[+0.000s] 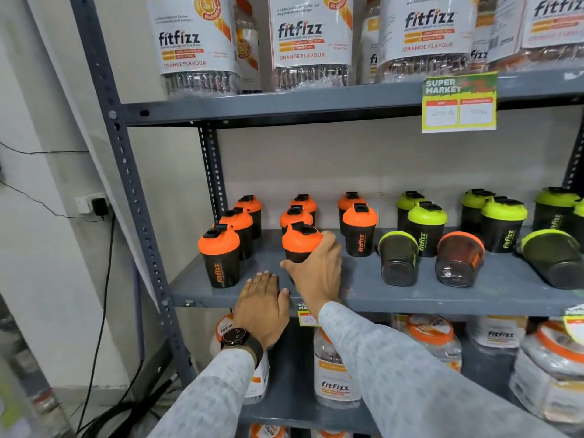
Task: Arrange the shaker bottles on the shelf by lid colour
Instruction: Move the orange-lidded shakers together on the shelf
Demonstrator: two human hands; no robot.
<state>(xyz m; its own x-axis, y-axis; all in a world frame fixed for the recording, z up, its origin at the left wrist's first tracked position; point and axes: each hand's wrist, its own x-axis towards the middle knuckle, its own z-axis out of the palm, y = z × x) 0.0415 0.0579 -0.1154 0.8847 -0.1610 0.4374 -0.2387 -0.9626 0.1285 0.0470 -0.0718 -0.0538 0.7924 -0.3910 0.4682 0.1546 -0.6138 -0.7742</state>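
Black shaker bottles stand on the grey middle shelf (363,292). Orange-lidded ones fill the left half in three rows, green-lidded ones (426,218) the right half. My right hand (316,267) is wrapped around an upright orange-lidded shaker (300,241) at the front of the middle orange row. My left hand (262,308), with a wristwatch, lies flat and open on the shelf's front edge, holding nothing. Another orange-lidded shaker (219,259) stands at the front left. Three shakers lie on their sides: a green-lidded one (398,257), an orange-lidded one (459,259) and a green-lidded one (553,257).
Large fitfizz jars (313,42) fill the shelf above, which carries a price tag (459,102). More jars (336,368) sit on the shelf below. The rack's perforated post (126,172) stands at left, beside a wall socket and cables (94,203).
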